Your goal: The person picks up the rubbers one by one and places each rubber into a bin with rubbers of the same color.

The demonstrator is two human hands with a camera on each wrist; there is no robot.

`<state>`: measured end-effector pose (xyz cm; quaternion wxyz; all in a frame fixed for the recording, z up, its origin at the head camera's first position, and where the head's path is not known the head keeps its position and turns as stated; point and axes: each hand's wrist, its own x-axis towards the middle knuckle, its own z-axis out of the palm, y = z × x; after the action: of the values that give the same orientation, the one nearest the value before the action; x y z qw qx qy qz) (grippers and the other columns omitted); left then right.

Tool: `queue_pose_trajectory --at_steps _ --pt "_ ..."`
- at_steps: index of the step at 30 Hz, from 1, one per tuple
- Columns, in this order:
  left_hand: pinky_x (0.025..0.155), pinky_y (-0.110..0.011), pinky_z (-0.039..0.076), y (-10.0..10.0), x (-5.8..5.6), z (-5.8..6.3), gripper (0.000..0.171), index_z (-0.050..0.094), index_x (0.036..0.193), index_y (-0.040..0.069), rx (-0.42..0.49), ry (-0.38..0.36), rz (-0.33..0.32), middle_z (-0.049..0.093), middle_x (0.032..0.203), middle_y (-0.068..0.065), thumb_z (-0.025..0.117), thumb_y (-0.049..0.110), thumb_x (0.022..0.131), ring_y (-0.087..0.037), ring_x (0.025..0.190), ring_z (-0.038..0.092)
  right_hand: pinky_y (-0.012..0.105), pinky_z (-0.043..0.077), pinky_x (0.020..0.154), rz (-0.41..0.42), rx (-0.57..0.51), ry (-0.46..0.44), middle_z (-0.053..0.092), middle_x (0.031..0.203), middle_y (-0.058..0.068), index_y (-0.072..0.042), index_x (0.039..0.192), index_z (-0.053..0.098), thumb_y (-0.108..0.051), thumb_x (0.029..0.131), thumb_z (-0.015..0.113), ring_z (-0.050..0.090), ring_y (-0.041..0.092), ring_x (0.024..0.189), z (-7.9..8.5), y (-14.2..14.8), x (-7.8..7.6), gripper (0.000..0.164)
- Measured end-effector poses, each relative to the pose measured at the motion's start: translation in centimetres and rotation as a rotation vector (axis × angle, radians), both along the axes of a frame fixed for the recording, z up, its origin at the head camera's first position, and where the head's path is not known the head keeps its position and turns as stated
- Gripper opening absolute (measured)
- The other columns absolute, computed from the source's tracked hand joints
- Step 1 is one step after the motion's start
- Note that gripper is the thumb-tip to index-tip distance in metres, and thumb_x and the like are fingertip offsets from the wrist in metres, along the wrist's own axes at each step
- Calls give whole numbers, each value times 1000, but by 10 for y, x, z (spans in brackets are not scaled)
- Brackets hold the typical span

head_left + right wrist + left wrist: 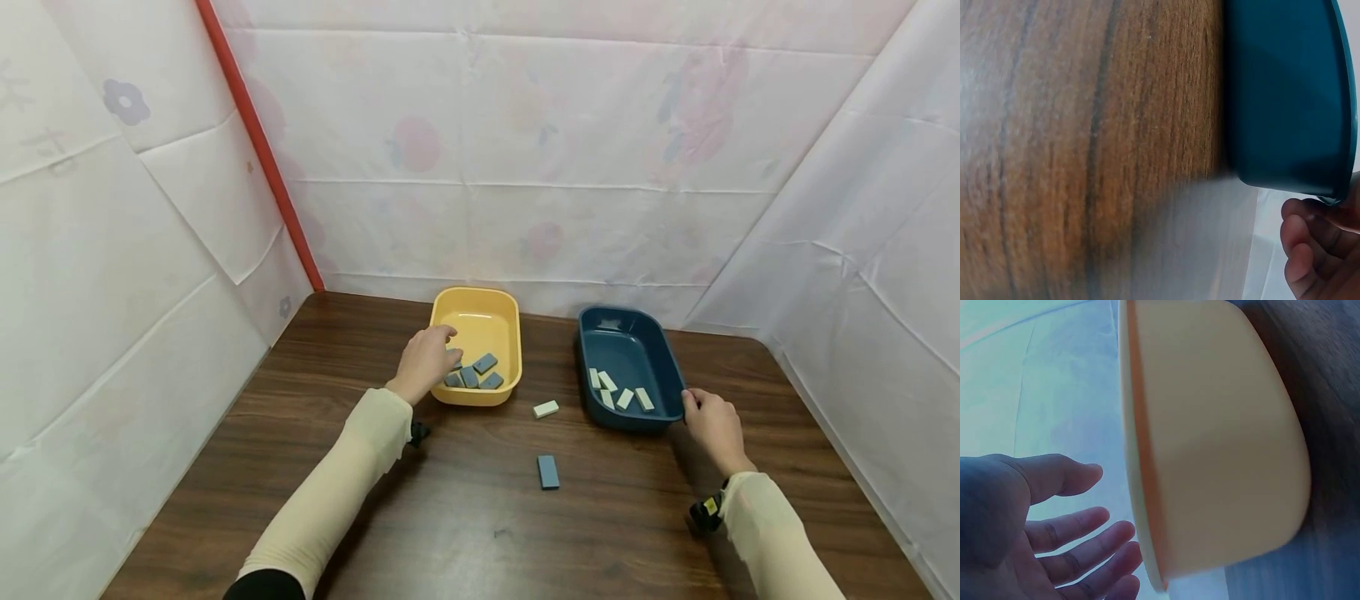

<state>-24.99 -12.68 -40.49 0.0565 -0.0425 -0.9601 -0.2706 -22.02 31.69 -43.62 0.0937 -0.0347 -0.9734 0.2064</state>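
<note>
My left hand (426, 360) is over the left rim of the yellow tub (512, 333), thumb and fingers spread apart with nothing between them. In the left wrist view its fingertips (1124, 531) come right up to the tub's rim. Several grey blocks (486, 363) lie in the near part of that tub, a few partly hidden by the hand. At the front right corner of the dark blue tub (633, 333), my right hand (716, 427) pinches the rim between thumb and curled fingers. Several white blocks (625, 399) lie inside the blue tub.
One white block (546, 409) lies on the brown wooden table (480, 533) between the tubs. Nearer to me is a single grey-blue block (548, 472). White printed sheets (480, 125) hang around the table's back and sides, with a red strip (262, 146) at the back left corner.
</note>
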Motion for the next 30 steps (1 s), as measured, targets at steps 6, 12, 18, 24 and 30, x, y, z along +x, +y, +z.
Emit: queue_pose_trajectory --at_steps 6,12,18,24,30 --pt "91 -48 50 -9 1 -4 41 60 130 3 17 16 17 64 123 -16 61 23 93 -35 112 59 48 47 67 -8 -5 17 68 78 18 7 116 65 -22 103 41 59 30 71 -1 0 0 40" --pt "92 -49 49 -17 2 -8 46 58 132 1 -16 48 50 62 123 -20 63 25 93 -38 111 58 50 48 69 -9 -15 36 68 80 19 7 116 66 -22 103 41 59 30 71 -3 0 1 40" --pt "94 -50 48 -26 4 -16 49 55 135 -2 -32 40 81 60 122 -23 62 24 94 -39 111 58 47 47 66 -11 -19 38 67 76 17 7 115 66 -22 103 41 57 29 69 -3 -1 1 40" --pt "95 -48 47 -30 5 -24 49 53 138 -1 -19 19 92 62 117 -22 58 24 96 -36 108 59 48 47 68 -11 -20 33 67 78 19 8 117 65 -23 104 40 58 29 70 -4 -1 0 42" --pt "86 -45 50 -31 6 -33 41 58 134 -1 0 67 96 66 111 -20 53 20 99 -32 96 61 54 48 74 -14 -24 39 69 88 24 8 118 65 -23 104 40 61 34 75 -5 -1 0 42"
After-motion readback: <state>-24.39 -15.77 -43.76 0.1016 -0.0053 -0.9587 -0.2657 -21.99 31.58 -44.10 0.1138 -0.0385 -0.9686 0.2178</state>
